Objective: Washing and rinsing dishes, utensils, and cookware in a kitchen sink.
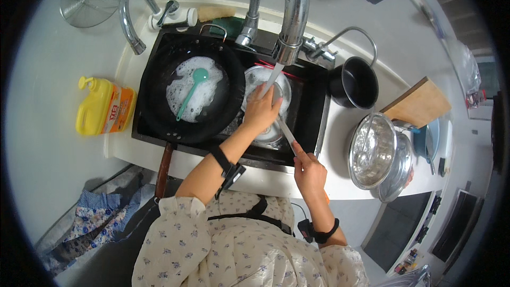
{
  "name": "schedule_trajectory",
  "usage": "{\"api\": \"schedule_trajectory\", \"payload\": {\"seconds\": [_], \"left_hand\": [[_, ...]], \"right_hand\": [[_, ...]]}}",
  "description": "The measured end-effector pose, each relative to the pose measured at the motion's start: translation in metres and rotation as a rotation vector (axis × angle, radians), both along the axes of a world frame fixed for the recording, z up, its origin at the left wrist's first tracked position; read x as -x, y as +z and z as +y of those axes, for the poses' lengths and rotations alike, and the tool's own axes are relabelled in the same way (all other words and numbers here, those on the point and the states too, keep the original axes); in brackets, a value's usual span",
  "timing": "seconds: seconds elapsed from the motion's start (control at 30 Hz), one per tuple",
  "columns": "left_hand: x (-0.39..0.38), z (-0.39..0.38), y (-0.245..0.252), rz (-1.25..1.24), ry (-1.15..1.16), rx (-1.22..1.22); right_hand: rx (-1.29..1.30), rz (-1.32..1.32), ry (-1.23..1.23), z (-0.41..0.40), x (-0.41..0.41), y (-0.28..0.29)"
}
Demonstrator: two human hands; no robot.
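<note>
My right hand (310, 171) grips the pale handle of a long kitchen utensil (287, 137), index finger laid along it. The utensil slants up and left over the black sink basin (308, 119). My left hand (259, 107) is at its far end, beneath a stream of water (273, 76) from the large chrome faucet (290, 44). Its fingers hide the utensil's head, so their grip on it is unclear. Under my hands sits round metal dishware (255, 72) with suds. Red sticks (293, 76), probably chopsticks, lie behind it.
To the left, a black wok (153, 103) holds suds and a green spoon (195, 89); its wooden handle (163, 171) juts over the counter edge. A yellow detergent bottle (89, 111) stands beyond. Rightward are a black pot (354, 83), a metal bowl (372, 151) and a cutting board (418, 103).
</note>
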State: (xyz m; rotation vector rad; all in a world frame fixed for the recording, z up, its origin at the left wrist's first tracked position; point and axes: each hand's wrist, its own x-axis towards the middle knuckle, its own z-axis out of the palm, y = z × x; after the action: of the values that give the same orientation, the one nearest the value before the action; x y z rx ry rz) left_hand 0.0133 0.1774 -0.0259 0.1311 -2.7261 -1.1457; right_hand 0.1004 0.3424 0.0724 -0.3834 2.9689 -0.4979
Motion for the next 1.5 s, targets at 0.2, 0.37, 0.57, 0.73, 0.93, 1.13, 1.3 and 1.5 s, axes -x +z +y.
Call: {"api": "schedule_trajectory", "payload": {"seconds": [0.2, 0.37, 0.57, 0.73, 0.93, 1.13, 1.3, 1.5], "left_hand": [[0.038, -0.036, 0.017, -0.173, 0.133, 0.149], [0.015, -0.034, 0.006, 0.089, 0.265, 0.349], [0.022, -0.105, 0.007, -0.606, 0.357, -0.473], [0.016, -0.091, -0.009, -0.354, 0.335, -1.28], [0.015, -0.092, 0.002, -0.646, 0.292, -1.363], [0.016, -0.089, -0.011, -0.765, 0.37, -1.219], [0.015, -0.083, -0.006, -0.531, 0.319, -1.346], [0.015, -0.083, -0.011, -0.466, 0.37, -1.539]], "right_hand": [[0.123, -0.036, 0.011, -0.023, 0.009, 0.015], [0.156, -0.037, 0.057, -0.043, 0.025, 0.015], [0.225, -0.051, 0.01, -0.028, 0.006, 0.005], [0.289, -0.038, -0.041, -0.018, -0.006, -0.007], [0.233, -0.065, -0.051, -0.008, -0.018, -0.006], [0.162, -0.026, -0.006, -0.01, -0.024, -0.007], [0.221, -0.042, -0.031, -0.014, -0.023, -0.012], [0.324, -0.085, -0.066, -0.014, -0.019, -0.009]]}}
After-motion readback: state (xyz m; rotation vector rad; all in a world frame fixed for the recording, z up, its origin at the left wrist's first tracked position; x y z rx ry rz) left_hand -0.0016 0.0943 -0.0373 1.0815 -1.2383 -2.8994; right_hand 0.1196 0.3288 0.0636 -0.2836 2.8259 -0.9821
